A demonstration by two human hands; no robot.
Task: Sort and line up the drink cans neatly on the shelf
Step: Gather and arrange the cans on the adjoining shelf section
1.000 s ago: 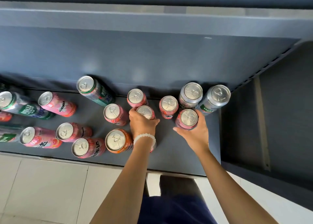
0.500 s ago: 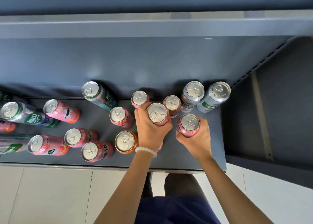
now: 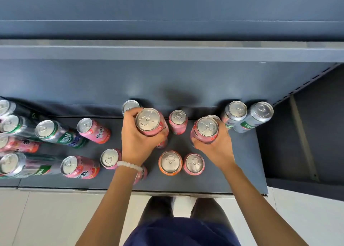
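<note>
My left hand (image 3: 136,139), with a white bead bracelet, grips a pink can (image 3: 149,121) raised above the dark grey shelf (image 3: 240,171). My right hand (image 3: 216,145) grips a second pink can (image 3: 205,130) just left of two silver cans (image 3: 235,113) (image 3: 257,116) at the back right. Another pink can (image 3: 178,121) stands between the two held ones. An orange can (image 3: 170,162) and a pink can (image 3: 194,164) stand side by side near the front. A silver-topped can (image 3: 129,106) is partly hidden behind my left hand.
Several pink and silver-green cans stand scattered on the left half, among them a Mirinda can (image 3: 93,131) and a green-labelled can (image 3: 55,134). An upper shelf edge (image 3: 167,52) overhangs the back. The shelf ends at the right by a perforated upright (image 3: 305,85). Pale floor tiles lie below.
Both hands have lifted their pink cans higher off the shelf. The view has shifted left, so more cans on the left show.
</note>
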